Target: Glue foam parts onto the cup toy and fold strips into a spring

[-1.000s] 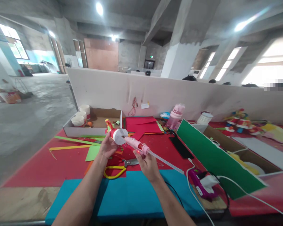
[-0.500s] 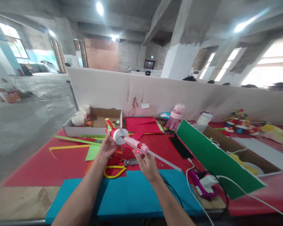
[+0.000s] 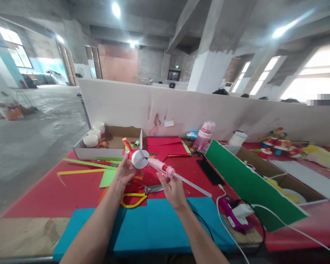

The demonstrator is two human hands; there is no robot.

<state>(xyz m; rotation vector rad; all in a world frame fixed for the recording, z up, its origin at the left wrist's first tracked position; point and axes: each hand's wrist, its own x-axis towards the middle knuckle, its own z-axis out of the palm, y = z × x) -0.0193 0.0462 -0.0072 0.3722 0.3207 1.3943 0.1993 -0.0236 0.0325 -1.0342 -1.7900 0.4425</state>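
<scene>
My left hand is closed around a paper cup wrapped in red, its white round end turned toward the right. A folded red-and-yellow paper strip sticks up from the cup's far side. In my right hand is a pink glue gun, a small red light glowing on it and a long clear glue stick jutting from its back. The gun's nozzle points at the white end, close to it; whether they touch I cannot tell. Below both hands lie yellow-handled scissors, partly behind my right hand.
Blue sheets cover the table's near edge. A box with white cups stands at the back left, beside paper strips. On the right are a phone, a green panel, a purple power strip and cables.
The glue gun has shifted slightly right, its nozzle drawing back a little from the cup's white end. My left hand and the cup stay nearly still.
</scene>
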